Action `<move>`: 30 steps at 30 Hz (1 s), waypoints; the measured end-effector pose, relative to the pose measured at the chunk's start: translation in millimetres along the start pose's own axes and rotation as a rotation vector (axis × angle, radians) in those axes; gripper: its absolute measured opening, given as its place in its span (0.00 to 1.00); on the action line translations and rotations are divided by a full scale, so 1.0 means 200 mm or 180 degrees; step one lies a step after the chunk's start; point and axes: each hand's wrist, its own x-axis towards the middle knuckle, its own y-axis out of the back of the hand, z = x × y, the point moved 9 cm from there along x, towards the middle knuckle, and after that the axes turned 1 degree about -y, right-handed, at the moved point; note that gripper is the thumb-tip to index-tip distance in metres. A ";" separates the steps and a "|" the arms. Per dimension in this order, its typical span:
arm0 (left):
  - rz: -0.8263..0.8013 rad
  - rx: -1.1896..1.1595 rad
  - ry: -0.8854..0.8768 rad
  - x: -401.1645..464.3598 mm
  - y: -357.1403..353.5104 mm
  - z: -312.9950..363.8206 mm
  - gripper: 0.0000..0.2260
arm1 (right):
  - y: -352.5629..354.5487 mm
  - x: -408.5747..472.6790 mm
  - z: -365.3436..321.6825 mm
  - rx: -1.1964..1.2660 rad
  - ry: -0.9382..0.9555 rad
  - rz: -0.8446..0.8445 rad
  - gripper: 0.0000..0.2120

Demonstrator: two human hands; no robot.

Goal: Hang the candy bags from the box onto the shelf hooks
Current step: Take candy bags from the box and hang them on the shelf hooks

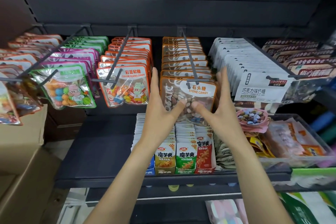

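Left hand: the left hand is spread, fingers straight up along the left edge of the front bag, thumb pressing its clear face.
Right hand: the right hand mirrors it on the right edge, fingers straight, thumb tip on the bag front, nearly meeting the other thumb.
Between the hands: the orange-bordered clear plastic bag of brown stone candy hangs at the front of a full row on the grey metal hook.
Step in hand: squaring up or pushing back that row, I would say; no bag is being carried.
Left of the hands: orange-edged colour bean candy bags, then green and purple ones, hang on their own hooks.
Right of the hands: white chocolate milk candy packets hang close by.
Below the hands: small upright snack packets stand on the dark shelf.
Far left, lower: a brown cardboard box sits well apart.
Next move: likely letting go and reaching to the box for another bag, finding its hang hole.
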 end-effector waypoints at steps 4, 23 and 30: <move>0.0274 0.0630 -0.0537 -0.09 0.13 0.22 0.30 | 0.14 -0.03 -0.21 -0.0389 0.0743 0.0558 0.31; -0.1142 0.4011 -0.1232 0.84 0.84 0.28 0.17 | -0.52 0.80 -0.77 -0.3230 0.1444 -0.1393 0.16; -0.2554 0.4286 -0.0837 1.00 0.63 -0.13 0.29 | -0.83 1.01 -0.42 -0.3793 0.0713 -0.1915 0.25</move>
